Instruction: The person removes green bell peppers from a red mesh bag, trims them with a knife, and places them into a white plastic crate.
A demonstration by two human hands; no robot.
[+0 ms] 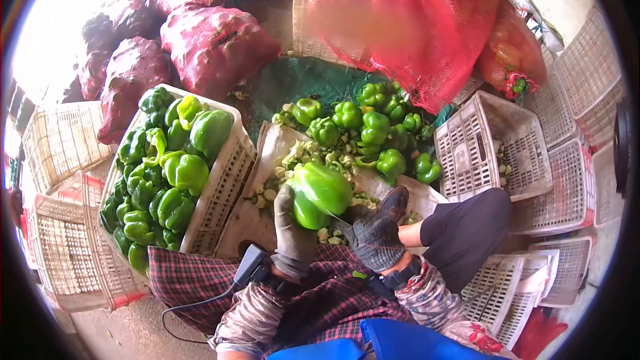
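Note:
My left hand (294, 237), in a pale work glove, is closed around a large green bell pepper (319, 190) held up over my lap. A dark glove covers my right hand (377, 240), which grips a small knife (343, 224); its thin blade reaches the lower right side of the pepper. The knife's handle is hidden in the fist. Just beyond my hands, pale green trimmings (312, 155) lie scattered on a white sheet. Several loose green peppers (375, 128) are heaped past the trimmings.
To my left stands a white crate (220, 190) piled with green peppers. A tilted crate (467, 157) and stacked crates (557, 187) are on the right. Red mesh sacks (217, 47) fill the far left; another red net (433, 27) hangs over a crate ahead.

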